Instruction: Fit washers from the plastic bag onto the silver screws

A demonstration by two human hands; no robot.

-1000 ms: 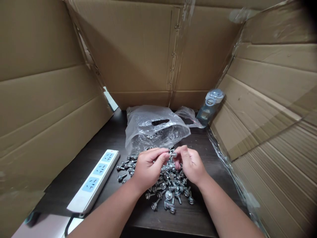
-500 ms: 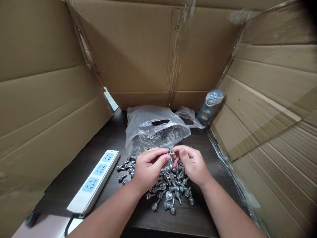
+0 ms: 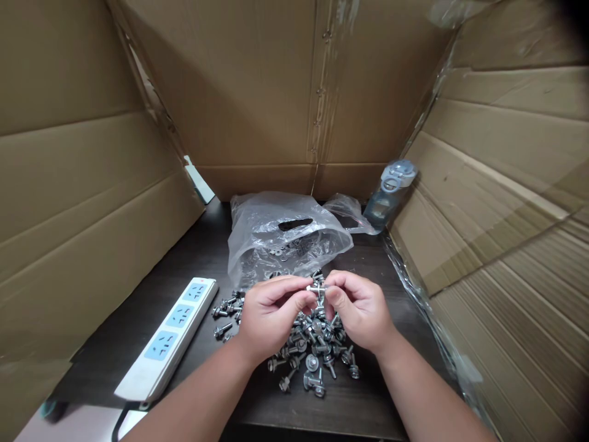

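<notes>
My left hand [image 3: 272,314] and my right hand [image 3: 361,312] meet over a heap of metal bolts [image 3: 317,334]. One small silver bolt [image 3: 316,288] lies level between their fingertips, with a washer visible on its shank. The thumb and forefinger of my left hand pinch around its left end. At the right end, my right thumb and forefinger close on it, partly hiding the tip. Bolts with washers on them spread beneath and in front of both hands, some covered by my fingers.
A clear plastic bag [image 3: 257,230] with loose washers [image 3: 277,252] inside lies behind the heap. To the left is a white power strip [image 3: 161,344]. A water bottle [image 3: 389,196] stands at the back right. Cardboard walls [image 3: 230,92] enclose the dark table [image 3: 363,411].
The bolt between my fingers now lies level and shows more plainly. My right fingers have closed at its right end. The whole view has shifted slightly.
</notes>
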